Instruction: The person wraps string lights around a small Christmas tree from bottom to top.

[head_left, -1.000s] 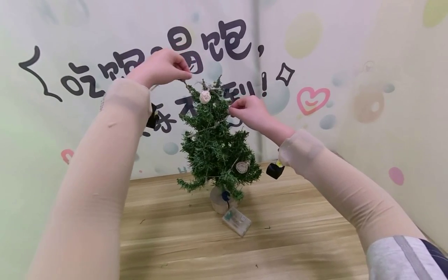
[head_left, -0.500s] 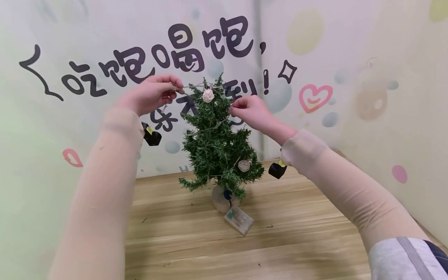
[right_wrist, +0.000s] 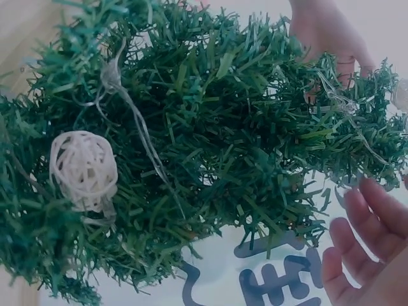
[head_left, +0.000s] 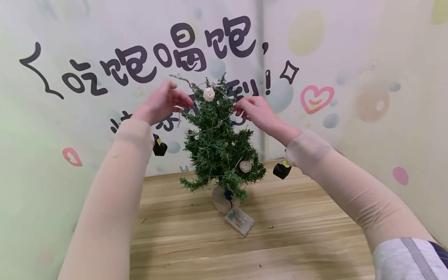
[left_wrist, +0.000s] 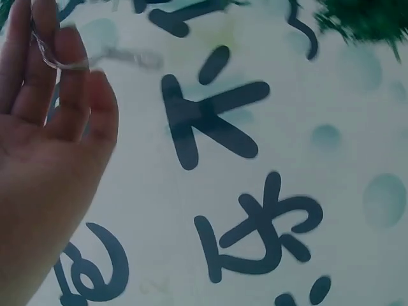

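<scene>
A small green artificial Christmas tree [head_left: 220, 144] stands on its round base, wound with a thin clear string of lights [right_wrist: 146, 137]. A white wicker ball [head_left: 209, 94] hangs near its top, another wicker ball [head_left: 245, 166] low on the right. Left of the treetop, my left hand [head_left: 166, 100] has its fingers loosely extended towards the branches. A strand of the light wire [left_wrist: 64, 64] lies across those fingers in the left wrist view. My right hand [head_left: 257, 111] is at the tree's upper right, its loosely bent fingertips [right_wrist: 371, 194] right at a branch.
A clear battery box [head_left: 240, 221] lies on the wooden table [head_left: 297, 233] before the tree base [head_left: 220, 200]. Small green bits are scattered about. Close behind the tree is a wall [head_left: 350, 50] with dark lettering.
My left hand has come down from above the treetop and moved in towards its left side, its fingers opening out. My right hand has stayed almost in place, its fingers loosening.
</scene>
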Action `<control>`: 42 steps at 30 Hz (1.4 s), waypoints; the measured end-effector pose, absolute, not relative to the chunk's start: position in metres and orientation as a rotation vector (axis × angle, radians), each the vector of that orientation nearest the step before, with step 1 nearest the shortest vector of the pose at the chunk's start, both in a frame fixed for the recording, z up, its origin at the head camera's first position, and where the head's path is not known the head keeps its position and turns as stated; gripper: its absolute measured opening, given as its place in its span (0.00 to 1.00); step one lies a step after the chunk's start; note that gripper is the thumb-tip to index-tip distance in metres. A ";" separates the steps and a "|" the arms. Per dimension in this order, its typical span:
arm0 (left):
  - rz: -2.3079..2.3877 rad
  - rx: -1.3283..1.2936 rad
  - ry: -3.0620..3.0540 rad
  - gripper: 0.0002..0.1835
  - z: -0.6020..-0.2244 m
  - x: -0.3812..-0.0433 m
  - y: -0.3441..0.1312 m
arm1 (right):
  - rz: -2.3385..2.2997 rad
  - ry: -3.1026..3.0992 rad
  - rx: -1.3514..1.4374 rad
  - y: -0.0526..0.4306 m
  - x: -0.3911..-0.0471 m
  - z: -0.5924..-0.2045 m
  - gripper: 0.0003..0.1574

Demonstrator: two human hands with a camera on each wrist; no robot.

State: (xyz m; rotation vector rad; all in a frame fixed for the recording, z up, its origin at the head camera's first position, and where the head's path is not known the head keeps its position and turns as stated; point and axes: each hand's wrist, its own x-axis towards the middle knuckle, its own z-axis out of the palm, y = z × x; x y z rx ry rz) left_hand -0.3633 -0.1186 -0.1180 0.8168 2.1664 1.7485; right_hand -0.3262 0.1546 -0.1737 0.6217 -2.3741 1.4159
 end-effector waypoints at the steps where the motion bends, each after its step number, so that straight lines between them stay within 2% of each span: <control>1: 1.652 0.836 2.278 0.31 -0.118 -0.360 -0.116 | 1.445 -2.357 0.606 0.154 -0.326 -0.173 0.19; 5: 1.280 0.878 2.659 0.27 -0.118 -0.351 -0.107 | 1.470 -2.333 0.531 0.153 -0.328 -0.172 0.17; 9: 1.182 0.856 2.798 0.23 -0.122 -0.356 -0.102 | 1.376 -2.386 0.483 0.151 -0.332 -0.172 0.14; 18: 1.031 0.906 2.929 0.15 -0.133 -0.369 -0.093 | 1.254 -2.479 0.518 0.144 -0.342 -0.175 0.22; 22: 1.109 0.818 2.779 0.21 -0.132 -0.368 -0.093 | 1.249 -2.494 0.529 0.141 -0.344 -0.175 0.26; 24: 1.233 0.808 2.659 0.19 -0.133 -0.369 -0.093 | 1.258 -2.500 0.525 0.139 -0.345 -0.175 0.28; 27: 1.456 0.823 2.455 0.09 -0.135 -0.369 -0.092 | 1.254 -2.518 0.510 0.136 -0.345 -0.175 0.30; 29: 1.572 0.808 2.361 0.10 -0.137 -0.371 -0.091 | 1.242 -2.530 0.507 0.134 -0.347 -0.176 0.31; 35: 1.724 0.716 2.230 0.11 -0.142 -0.371 -0.091 | 1.149 -2.501 0.520 0.128 -0.349 -0.179 0.11; 42: 1.702 0.669 2.239 0.04 -0.143 -0.371 -0.091 | 1.325 -2.501 0.514 0.132 -0.350 -0.180 0.10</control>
